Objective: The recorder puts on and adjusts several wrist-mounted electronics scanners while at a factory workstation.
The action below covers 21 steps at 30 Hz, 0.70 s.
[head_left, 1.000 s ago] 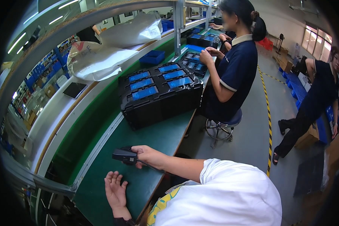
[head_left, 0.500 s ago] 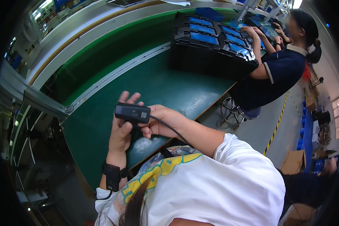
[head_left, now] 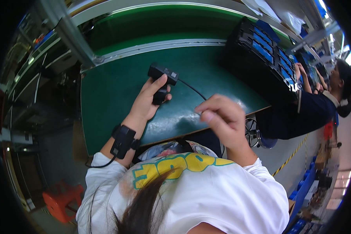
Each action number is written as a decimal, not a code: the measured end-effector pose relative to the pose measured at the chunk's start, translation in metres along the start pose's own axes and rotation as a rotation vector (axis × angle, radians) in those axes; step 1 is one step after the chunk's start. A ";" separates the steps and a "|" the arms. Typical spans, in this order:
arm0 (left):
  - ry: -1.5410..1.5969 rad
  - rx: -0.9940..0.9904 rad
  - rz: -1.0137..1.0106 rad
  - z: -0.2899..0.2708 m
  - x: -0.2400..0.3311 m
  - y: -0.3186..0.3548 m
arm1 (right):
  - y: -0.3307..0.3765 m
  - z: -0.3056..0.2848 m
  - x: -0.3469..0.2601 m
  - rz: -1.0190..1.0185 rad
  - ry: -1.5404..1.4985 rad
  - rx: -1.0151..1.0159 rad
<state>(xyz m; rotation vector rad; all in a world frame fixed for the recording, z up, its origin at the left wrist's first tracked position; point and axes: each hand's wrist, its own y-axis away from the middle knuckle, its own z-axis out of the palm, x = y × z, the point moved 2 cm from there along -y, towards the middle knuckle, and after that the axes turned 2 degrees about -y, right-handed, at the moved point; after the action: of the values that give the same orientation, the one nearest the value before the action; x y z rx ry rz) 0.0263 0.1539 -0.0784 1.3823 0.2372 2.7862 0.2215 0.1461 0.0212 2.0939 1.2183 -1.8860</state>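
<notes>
— Two hands busy?
— Yes. My left hand [head_left: 148, 102] grips a black device [head_left: 162, 80] above the green worktop [head_left: 105, 93]; my right hand [head_left: 221, 117] pinches its thin cable [head_left: 192, 89].
— Nearby?
— A black crate [head_left: 261, 58], well right.

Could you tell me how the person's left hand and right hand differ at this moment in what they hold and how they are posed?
The left hand wraps around a small black device with its fingers spread along it; the right hand is curled, pinching the thin black cable that runs from that device. The left wrist carries a black strap-on unit; the right wrist is bare. Both are raised over the green worktop.
</notes>
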 end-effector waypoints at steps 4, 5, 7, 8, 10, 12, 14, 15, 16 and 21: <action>0.103 -0.006 0.005 0.007 0.000 0.004 | 0.011 0.041 0.033 0.312 -0.052 -0.231; 0.099 -0.007 0.015 0.005 -0.002 0.003 | 0.016 0.048 0.045 0.302 -0.050 -0.234; 0.115 -0.083 -0.025 0.008 -0.011 0.003 | 0.023 0.047 0.063 0.539 -0.489 0.168; 0.108 -0.091 -0.025 0.013 -0.012 0.006 | 0.021 0.047 0.065 0.531 -0.489 0.176; 0.133 -0.249 -0.055 0.035 -0.014 0.011 | 0.014 0.035 0.064 0.226 -0.432 0.412; 0.074 -0.246 -0.025 0.058 -0.010 0.019 | 0.010 0.026 0.060 0.115 -0.440 0.420; 0.235 -0.199 -0.079 0.071 -0.004 0.020 | 0.005 0.023 0.049 0.283 -0.776 0.386; 0.206 -0.181 -0.051 0.076 -0.003 0.019 | 0.004 0.021 0.049 0.309 -0.932 0.382; 0.203 -0.202 -0.051 0.081 -0.001 0.018 | 0.004 0.017 0.051 0.292 -0.921 0.391; -0.091 -0.266 0.071 0.092 0.004 0.017 | 0.007 0.015 0.054 0.373 -1.101 0.416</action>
<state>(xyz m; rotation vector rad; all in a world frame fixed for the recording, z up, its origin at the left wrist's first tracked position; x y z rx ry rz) 0.0975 0.1495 -0.0182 1.4692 -0.1813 2.6757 0.2097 0.1600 -0.0318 0.8770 0.1835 -2.5697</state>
